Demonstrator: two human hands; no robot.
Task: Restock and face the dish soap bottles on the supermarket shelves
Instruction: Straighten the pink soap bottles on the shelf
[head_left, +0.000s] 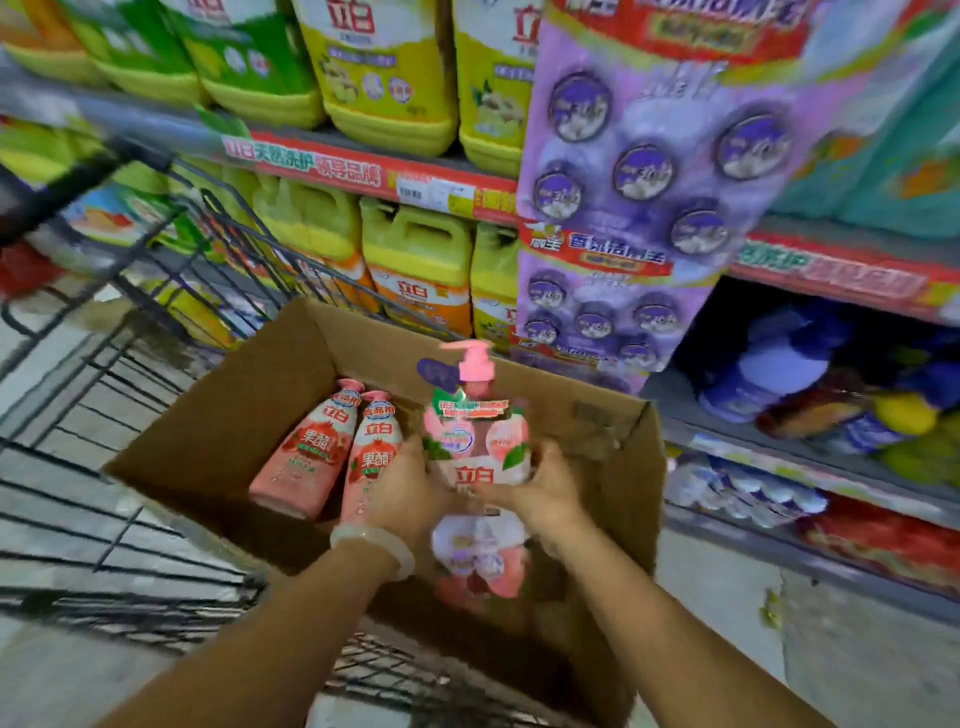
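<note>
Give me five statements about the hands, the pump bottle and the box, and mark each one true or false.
1. Both hands hold the pump bottle. True: left hand and right hand grip its sides.
2. The bottle's pump is blue. False: it is pink.
3. The cardboard box sits in a wire cart. True.
4. The box holds no other bottles. False: two pink bottles lie inside.
5. The left wrist wears a pale bracelet. True.

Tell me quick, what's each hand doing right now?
Left hand: grips the pump bottle from its left side.
Right hand: grips the same bottle from its right side, above the box.
</note>
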